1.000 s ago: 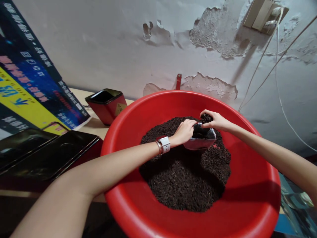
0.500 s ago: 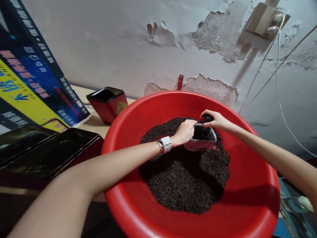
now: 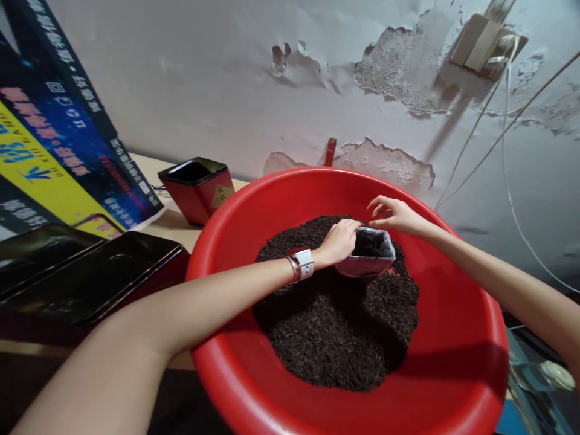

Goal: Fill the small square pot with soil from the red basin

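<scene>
A big red plastic basin (image 3: 453,338) holds a heap of dark loose tea leaves (image 3: 335,326). On the heap stands a small open foil pouch (image 3: 369,257), partly filled with leaves. My left hand (image 3: 338,241), with a white watch on its wrist, is closed on the pouch's left rim. Just past the far edge of the pouch's mouth is my right hand (image 3: 392,214), its fingers curled loosely and apart; whether they pinch any leaves I cannot make out.
A red square tin (image 3: 197,187) with a dark lining stands open on the table left of the basin. Dark tin lids (image 3: 86,278) lie at the left front. A printed poster (image 3: 49,133) leans at the left. Peeling wall, cables (image 3: 505,121) behind.
My right hand has lifted off the leaves at the pouch's far rim and its fingers have spread. The pouch now stands a little more upright in my left hand.
</scene>
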A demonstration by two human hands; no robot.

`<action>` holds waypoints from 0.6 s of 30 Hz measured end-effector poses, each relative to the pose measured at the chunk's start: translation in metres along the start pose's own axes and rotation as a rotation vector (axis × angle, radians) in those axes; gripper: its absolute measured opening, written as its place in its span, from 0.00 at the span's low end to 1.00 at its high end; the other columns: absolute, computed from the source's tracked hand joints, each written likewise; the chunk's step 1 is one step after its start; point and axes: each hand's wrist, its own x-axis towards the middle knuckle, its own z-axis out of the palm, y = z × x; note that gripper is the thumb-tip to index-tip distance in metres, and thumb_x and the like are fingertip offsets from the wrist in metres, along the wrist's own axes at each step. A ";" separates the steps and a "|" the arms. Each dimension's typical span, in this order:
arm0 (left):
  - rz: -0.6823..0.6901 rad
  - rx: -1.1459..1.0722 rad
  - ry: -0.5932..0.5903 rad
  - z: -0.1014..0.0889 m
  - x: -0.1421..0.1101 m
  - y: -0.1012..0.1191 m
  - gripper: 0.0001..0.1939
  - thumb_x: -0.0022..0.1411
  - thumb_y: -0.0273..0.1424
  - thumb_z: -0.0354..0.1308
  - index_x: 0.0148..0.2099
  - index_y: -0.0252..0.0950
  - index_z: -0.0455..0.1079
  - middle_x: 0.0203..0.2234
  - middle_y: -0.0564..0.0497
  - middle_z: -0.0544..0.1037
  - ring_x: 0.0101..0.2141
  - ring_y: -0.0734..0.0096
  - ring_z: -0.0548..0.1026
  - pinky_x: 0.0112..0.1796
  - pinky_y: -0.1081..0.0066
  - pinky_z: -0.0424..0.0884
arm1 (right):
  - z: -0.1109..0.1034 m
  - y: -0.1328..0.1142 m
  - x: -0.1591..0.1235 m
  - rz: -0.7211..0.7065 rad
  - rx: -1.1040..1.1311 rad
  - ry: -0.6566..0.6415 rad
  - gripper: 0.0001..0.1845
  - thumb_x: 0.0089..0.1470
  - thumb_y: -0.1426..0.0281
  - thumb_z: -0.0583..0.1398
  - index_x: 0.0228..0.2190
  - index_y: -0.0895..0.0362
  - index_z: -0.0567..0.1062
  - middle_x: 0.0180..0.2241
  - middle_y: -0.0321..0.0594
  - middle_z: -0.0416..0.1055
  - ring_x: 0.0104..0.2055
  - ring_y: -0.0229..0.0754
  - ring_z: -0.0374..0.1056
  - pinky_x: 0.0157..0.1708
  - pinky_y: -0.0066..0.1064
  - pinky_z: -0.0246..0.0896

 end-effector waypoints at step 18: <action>0.102 0.247 -0.211 -0.002 -0.006 -0.002 0.21 0.58 0.25 0.45 0.53 0.26 0.59 0.52 0.39 0.63 0.52 0.59 0.59 0.50 0.63 0.62 | 0.127 0.008 -0.094 0.321 -0.509 -0.907 0.53 0.42 0.44 0.54 0.61 0.61 0.44 0.59 0.62 0.45 0.57 0.65 0.50 0.49 0.52 0.50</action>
